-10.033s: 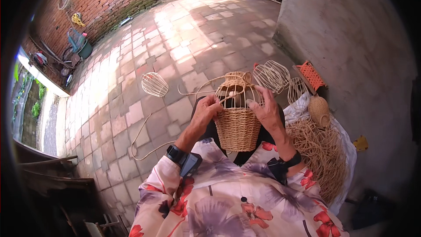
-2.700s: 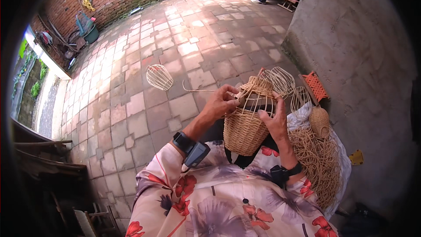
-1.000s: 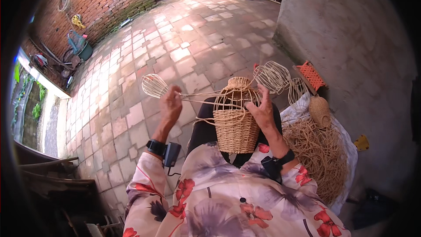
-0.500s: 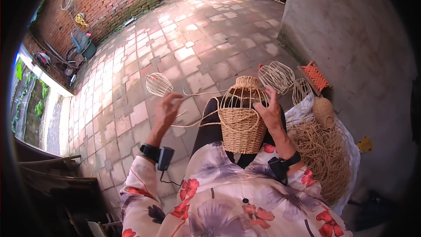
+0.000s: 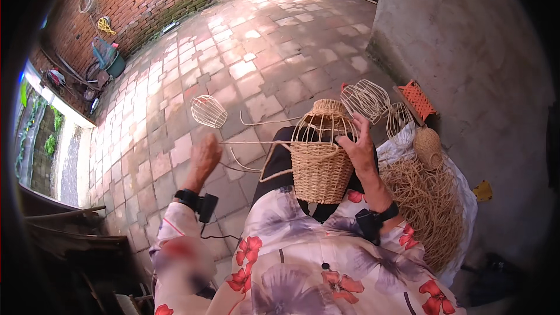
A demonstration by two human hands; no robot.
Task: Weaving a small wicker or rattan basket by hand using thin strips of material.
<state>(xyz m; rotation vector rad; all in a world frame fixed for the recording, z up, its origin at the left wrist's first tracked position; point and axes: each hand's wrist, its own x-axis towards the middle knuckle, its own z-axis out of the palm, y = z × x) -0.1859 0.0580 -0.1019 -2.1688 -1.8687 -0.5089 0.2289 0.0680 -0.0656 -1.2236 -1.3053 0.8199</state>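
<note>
A partly woven straw basket (image 5: pixel 321 174) rests on my lap, its lower wall closely woven and its upper part bare pale ribs below a woven neck. My right hand (image 5: pixel 360 144) grips the basket at the right side of the ribs, thumb and fingers closed around the frame. Out to the left, my left hand (image 5: pixel 205 154) is closed on a straw cord (image 5: pixel 251 142), which runs taut and level to the basket's ribs. Other loose strands curl between that hand and the basket. Some of the fingertips are blurred or hidden.
Bare wire-like frames lie on the paving, one (image 5: pixel 208 111) ahead-left and several (image 5: pixel 366 101) ahead-right. At my right, a heap of straw cord (image 5: pixel 423 210) lies on a white sheet, with a woven piece (image 5: pixel 428 147) on top. An orange woven-top stool (image 5: pixel 417 100) stands by the wall.
My left hand has moved left and down, drawing the cord from a loose loop into a straight line. My right hand and the basket have stayed nearly in place.
</note>
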